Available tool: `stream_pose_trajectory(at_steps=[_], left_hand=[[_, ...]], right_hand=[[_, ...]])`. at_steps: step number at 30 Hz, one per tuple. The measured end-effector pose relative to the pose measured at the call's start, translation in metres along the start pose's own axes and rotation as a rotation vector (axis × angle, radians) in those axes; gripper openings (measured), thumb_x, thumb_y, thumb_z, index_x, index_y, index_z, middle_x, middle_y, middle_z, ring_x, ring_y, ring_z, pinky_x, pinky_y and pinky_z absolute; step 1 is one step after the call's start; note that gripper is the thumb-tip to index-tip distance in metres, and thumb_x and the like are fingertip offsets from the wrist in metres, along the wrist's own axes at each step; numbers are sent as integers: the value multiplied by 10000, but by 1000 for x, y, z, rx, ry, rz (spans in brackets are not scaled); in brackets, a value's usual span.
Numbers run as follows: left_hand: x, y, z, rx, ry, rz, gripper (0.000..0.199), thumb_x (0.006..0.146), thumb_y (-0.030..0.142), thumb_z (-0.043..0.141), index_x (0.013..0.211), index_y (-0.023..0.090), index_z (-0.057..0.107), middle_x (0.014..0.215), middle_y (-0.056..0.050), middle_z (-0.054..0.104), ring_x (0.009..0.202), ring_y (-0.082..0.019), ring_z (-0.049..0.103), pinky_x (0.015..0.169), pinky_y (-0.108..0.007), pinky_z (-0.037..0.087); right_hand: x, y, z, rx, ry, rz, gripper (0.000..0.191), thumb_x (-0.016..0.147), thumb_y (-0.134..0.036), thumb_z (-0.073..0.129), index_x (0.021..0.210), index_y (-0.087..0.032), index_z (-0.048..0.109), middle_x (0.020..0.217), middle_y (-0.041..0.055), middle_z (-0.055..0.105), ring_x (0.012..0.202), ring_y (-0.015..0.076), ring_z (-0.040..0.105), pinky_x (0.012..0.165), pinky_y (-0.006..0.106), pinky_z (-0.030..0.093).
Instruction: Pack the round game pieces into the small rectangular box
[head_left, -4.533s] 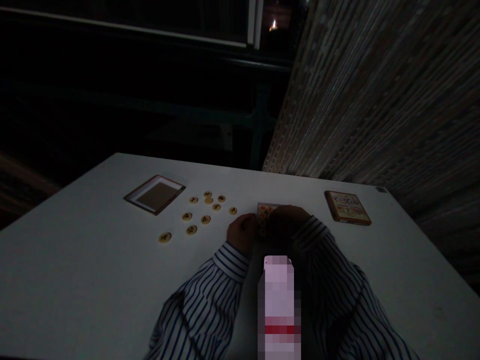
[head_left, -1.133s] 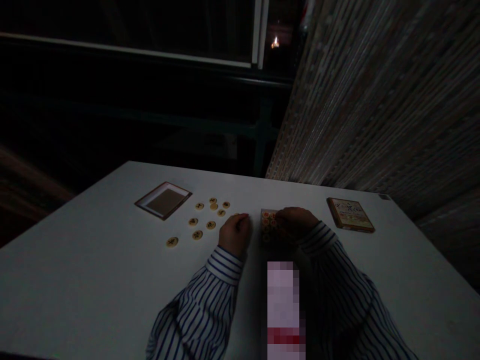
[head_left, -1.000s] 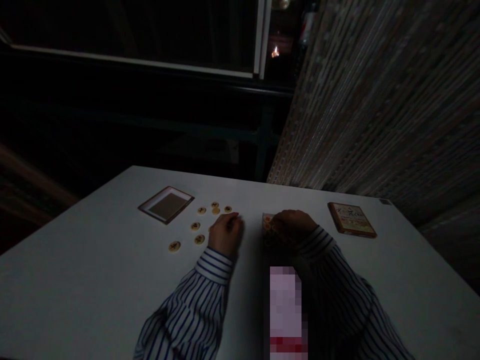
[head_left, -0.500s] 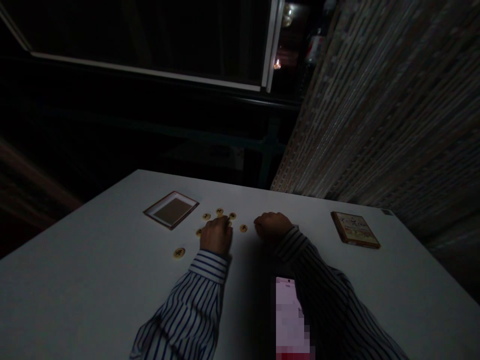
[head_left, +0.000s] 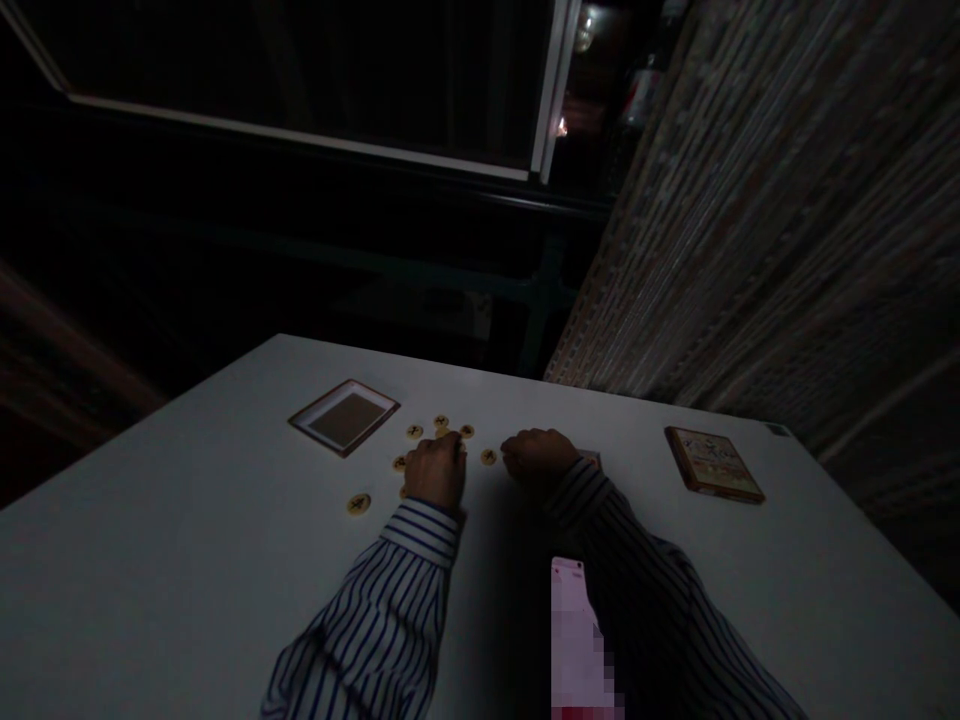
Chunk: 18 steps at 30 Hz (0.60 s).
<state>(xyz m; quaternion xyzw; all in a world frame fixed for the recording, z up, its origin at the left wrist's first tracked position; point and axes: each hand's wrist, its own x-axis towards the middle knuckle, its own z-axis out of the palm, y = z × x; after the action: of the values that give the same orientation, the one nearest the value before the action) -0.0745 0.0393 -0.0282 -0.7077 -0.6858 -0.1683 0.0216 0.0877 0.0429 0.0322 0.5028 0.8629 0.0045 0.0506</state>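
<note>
Several round wooden pieces with dark marks lie on the white table around my left hand (head_left: 435,470). Its fingers are curled down over the group, and what is under them is hidden. One piece (head_left: 358,504) sits apart, to the left of my left wrist. Another piece (head_left: 488,457) lies between my two hands. My right hand (head_left: 538,455) is closed just right of that piece, with its fingertips pressed together near it; whatever they may hold is too dark to make out.
An open shallow box (head_left: 345,417) lies at the left on the table (head_left: 187,520). A printed box (head_left: 714,464) is at the right. A lit phone (head_left: 576,635) lies below my right forearm. Bead strands (head_left: 675,250) hang behind the table.
My right hand has shifted slightly left, closer to the piece between the hands, and a small edge of something behind its wrist shows more. My left hand has hardly moved.
</note>
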Motion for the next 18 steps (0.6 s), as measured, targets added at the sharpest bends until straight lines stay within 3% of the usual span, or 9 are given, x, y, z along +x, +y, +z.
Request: stream_pose_trajectory(at_steps=[9, 18], left_hand=[[0, 1, 4, -78, 123, 26, 323, 781, 296, 391, 1043, 163, 526, 960, -104, 618, 882, -249, 542, 739, -360, 385], [-4, 11, 3, -404, 334, 111, 325, 773, 313, 435, 1023, 130, 533, 990, -98, 604, 926, -216, 537, 819, -347, 391]], right_hand=[[-9, 8, -1, 44, 36, 33, 327, 802, -320, 327, 1023, -238, 554, 1011, 49, 606, 905, 190, 551, 743, 329, 396], [-29, 19, -14, 84, 46, 88, 341, 816, -306, 317, 1041, -217, 558, 1017, 52, 607, 930, 179, 544, 776, 301, 385]])
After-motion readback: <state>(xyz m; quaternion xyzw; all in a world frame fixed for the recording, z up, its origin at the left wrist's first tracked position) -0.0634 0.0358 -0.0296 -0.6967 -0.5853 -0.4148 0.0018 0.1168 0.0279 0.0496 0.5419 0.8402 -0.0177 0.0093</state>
